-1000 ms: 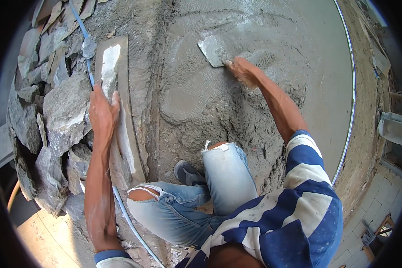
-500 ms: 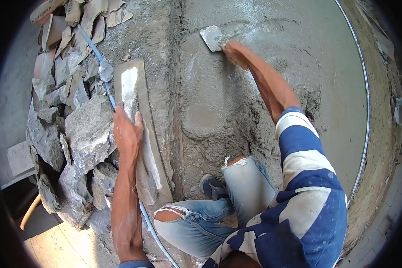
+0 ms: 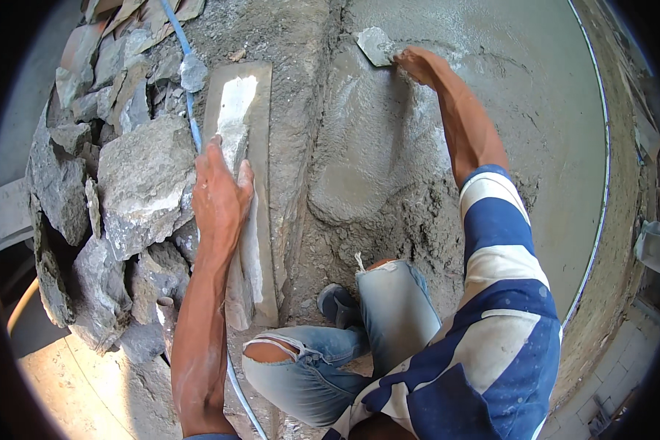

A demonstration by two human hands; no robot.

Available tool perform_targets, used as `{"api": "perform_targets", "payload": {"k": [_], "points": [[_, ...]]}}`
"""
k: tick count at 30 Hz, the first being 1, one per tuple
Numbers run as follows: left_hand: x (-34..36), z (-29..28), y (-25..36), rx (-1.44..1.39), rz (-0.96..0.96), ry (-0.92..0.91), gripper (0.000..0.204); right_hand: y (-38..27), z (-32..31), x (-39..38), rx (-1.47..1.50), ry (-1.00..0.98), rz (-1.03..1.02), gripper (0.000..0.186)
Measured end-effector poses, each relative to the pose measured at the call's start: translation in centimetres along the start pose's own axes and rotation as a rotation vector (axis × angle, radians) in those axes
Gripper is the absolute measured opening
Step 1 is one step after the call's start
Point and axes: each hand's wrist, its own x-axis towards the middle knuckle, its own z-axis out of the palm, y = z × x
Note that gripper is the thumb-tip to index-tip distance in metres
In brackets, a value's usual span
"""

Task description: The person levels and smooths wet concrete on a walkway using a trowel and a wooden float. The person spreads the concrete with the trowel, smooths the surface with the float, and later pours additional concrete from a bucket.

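Took the long board [image 3: 266,220] as landmark; found lying flat, with a white-streaked raised strip [image 3: 236,110] along its length. Noted the left hand [image 3: 220,191] laid over that strip, thumb set apart from the fingers; could not tell whether clamped. Noted the right hand [image 3: 422,67] well to the right of the board, with fingers curled tight at the handle end of a trowel [image 3: 375,46]. Located the trowel over wet mortar [image 3: 352,169], to the right of the board's far end. Recorded rocks [image 3: 147,180] piled left of the board, and a blue hose [image 3: 194,117] between.
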Motion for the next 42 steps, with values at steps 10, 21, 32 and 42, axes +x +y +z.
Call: {"api": "perform_targets", "payload": {"k": [10, 21, 32, 42], "points": [[0.0, 0.6, 0.1, 0.02, 0.004, -0.022, 0.052, 0.0, 6.9, -6.0, -0.228, -0.295, -0.339, 0.035], [-0.1, 0.4, 0.5, 0.042, 0.055, 0.006, 0.054, 7.3, 0.8, -5.0, -0.155, 0.287, 0.344, 0.026], [0.1, 0.2, 1.2, 0.014, -0.018, -0.053, 0.054, 6.6, 1.0, -2.7, -0.087, 0.241, 0.463, 0.033], [0.0, 0.4, 0.3, 0.04, 0.048, 0.0, 0.053, 7.8, 1.9, -4.2, -0.238, 0.609, 0.162, 0.035]]}}
